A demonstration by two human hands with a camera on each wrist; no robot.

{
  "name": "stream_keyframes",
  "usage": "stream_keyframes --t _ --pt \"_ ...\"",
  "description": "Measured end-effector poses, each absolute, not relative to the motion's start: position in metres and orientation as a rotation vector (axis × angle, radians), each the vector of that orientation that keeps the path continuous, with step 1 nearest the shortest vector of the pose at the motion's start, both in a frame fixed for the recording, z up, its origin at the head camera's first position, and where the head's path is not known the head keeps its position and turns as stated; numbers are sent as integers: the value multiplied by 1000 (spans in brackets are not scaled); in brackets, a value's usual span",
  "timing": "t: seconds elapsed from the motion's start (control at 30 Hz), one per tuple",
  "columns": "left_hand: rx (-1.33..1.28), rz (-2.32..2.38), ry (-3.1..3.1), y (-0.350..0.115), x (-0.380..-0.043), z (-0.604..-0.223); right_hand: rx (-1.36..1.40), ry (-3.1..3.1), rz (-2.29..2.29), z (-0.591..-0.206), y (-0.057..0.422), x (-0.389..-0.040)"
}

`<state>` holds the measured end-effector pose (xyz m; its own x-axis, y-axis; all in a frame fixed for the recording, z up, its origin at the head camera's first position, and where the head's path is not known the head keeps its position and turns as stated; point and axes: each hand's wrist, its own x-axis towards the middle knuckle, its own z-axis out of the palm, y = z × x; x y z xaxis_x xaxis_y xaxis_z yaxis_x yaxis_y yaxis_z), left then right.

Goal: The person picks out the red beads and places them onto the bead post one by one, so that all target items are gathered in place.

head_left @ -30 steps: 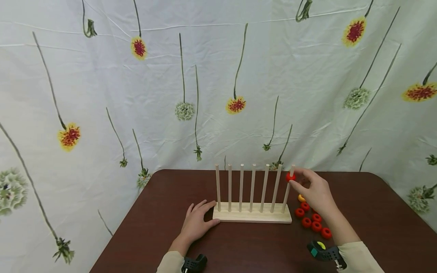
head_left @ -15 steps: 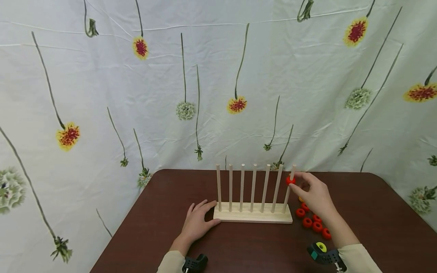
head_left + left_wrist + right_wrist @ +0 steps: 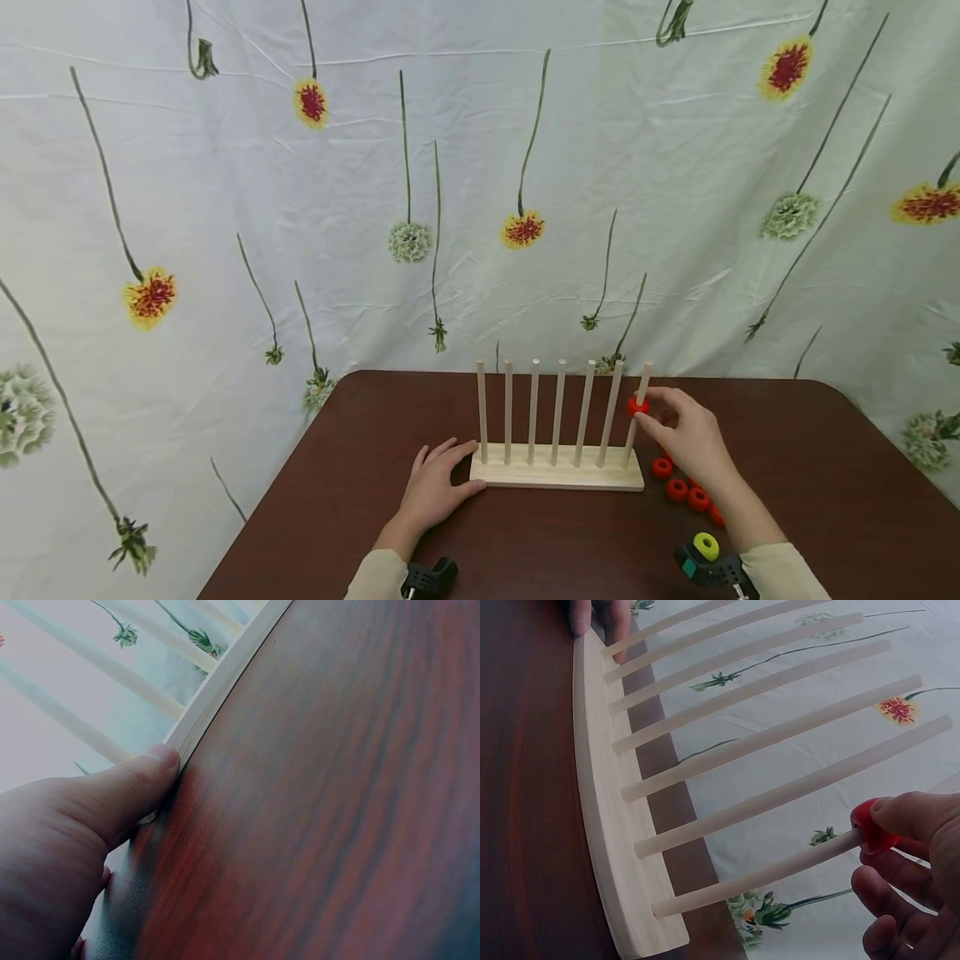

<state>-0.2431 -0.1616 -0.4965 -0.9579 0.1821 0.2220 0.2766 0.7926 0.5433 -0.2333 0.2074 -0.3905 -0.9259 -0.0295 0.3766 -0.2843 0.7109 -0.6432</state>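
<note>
A pale wooden peg stand (image 3: 555, 477) with a row of upright pegs sits on the table. At its left end my left hand (image 3: 435, 492) grips the base, thumb on the front edge and index finger at the back corner. In the left wrist view the thumb (image 3: 150, 769) presses the base's edge. My right hand (image 3: 693, 433) pinches a red ring bead (image 3: 636, 406) between thumb and fingers. This bead is threaded on the rightmost peg, in its upper half, well above the base. In the right wrist view the same red bead (image 3: 870, 829) encircles the peg (image 3: 780, 866).
Several red beads (image 3: 698, 499) lie on the dark brown table (image 3: 570, 550) right of the stand, partly hidden by the right forearm. A yellow-green bead (image 3: 706, 546) shows beside the right wrist camera (image 3: 705, 568). A flower-printed cloth (image 3: 450, 183) hangs behind the table.
My right hand has moved the red bead a little way down the rightmost peg. The yellow-orange bead behind it is now hidden. My left hand stays on the base.
</note>
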Motion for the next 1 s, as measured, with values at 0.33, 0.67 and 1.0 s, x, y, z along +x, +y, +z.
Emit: stream_keyframes --t 0.33,0.67,1.0 --pt "-359 -889 -2822 -161 -242 -495 246 -2611 1026 -402 207 -235" --pt "-359 -887 -2814 -161 -241 -496 266 -2622 1030 -412 206 -234" --pt "-371 -883 -2817 -161 -242 -497 237 -2685 1033 -420 205 -232"
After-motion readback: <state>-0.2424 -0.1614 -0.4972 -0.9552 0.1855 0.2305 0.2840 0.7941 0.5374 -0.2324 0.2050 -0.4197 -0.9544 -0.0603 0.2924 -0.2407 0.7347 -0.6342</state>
